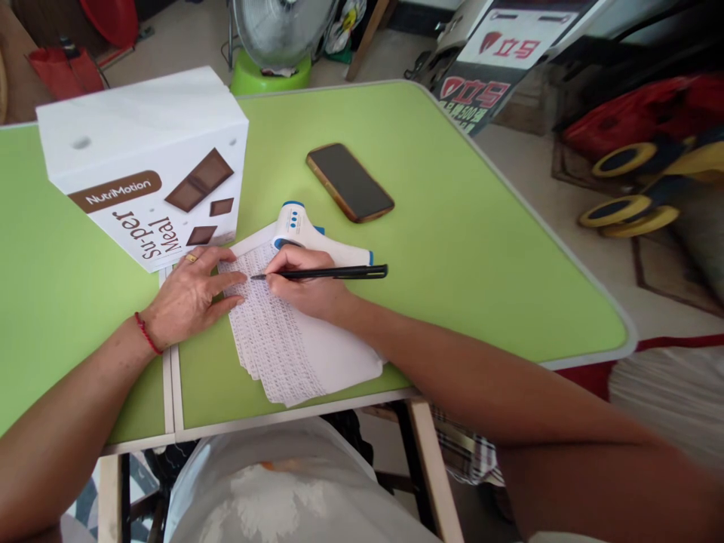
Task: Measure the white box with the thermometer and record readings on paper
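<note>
Several sheets of paper [333, 354] lie fanned on the green table, covered on the left part with rows of handwriting. My right hand [308, 283] is closed round a black pen [351, 272], its tip at the writing near the upper part of the top sheet. My left hand [195, 290], with a ring and a red string bracelet, rests with fingers spread on the papers' left edge. Just beyond my right hand, a white and blue handheld thermometer [317, 237] lies on the top of the papers, partly hidden by the hand.
A tall white NutriMotion box [147, 166] stands behind my left hand. A phone [351, 181] in a brown case lies farther back on the green table [480, 249]. Past the table are a fan [283, 26] on a green stool and yellow-wheeled equipment [627, 185].
</note>
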### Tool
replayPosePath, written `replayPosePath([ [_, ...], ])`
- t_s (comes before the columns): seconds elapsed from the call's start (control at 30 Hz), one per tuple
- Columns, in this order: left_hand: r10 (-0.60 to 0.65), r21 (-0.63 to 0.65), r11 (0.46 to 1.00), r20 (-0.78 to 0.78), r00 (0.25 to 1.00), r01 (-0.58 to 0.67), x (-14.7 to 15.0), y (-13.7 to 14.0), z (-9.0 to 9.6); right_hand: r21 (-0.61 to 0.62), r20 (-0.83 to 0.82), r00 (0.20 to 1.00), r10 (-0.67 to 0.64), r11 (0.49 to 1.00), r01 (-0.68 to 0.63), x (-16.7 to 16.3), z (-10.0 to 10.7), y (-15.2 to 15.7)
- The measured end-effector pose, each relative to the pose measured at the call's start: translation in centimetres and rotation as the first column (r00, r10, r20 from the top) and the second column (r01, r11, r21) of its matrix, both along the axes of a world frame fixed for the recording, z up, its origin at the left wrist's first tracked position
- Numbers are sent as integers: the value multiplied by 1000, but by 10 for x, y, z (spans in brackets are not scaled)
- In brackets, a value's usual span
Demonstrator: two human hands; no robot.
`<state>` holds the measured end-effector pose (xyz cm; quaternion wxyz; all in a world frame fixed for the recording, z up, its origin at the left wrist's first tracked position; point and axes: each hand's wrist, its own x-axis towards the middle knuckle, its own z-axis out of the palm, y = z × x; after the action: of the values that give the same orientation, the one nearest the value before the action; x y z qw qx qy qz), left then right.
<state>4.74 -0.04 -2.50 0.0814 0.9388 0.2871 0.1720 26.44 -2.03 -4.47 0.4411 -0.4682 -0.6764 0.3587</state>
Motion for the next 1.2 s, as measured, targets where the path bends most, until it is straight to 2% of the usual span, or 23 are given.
replayPosePath([
  [0.3, -7, 6, 1000, 1, 1000, 7, 0, 0, 1, -16, -12, 1000, 13, 1000, -13, 1, 1, 0],
  [0.5, 7, -15, 1000, -10, 1000, -7, 0, 0, 1, -3, 2, 998, -56, 998, 56, 0, 1, 1],
  [0.7, 6, -7, 1000, -6, 1000, -6, 0, 0, 1, -40, 2, 1000, -8, 999, 8, 0, 1, 1],
  [1.0, -5, 7, 1000, 1, 1000, 5, 0, 0, 1, -36, -35, 999, -27, 999, 26, 1, 0, 1],
  [1.2, -13, 8, 1000, 1, 1000, 13, -1, 1, 1, -46, 7, 999, -31, 998, 32, 2, -1, 1],
])
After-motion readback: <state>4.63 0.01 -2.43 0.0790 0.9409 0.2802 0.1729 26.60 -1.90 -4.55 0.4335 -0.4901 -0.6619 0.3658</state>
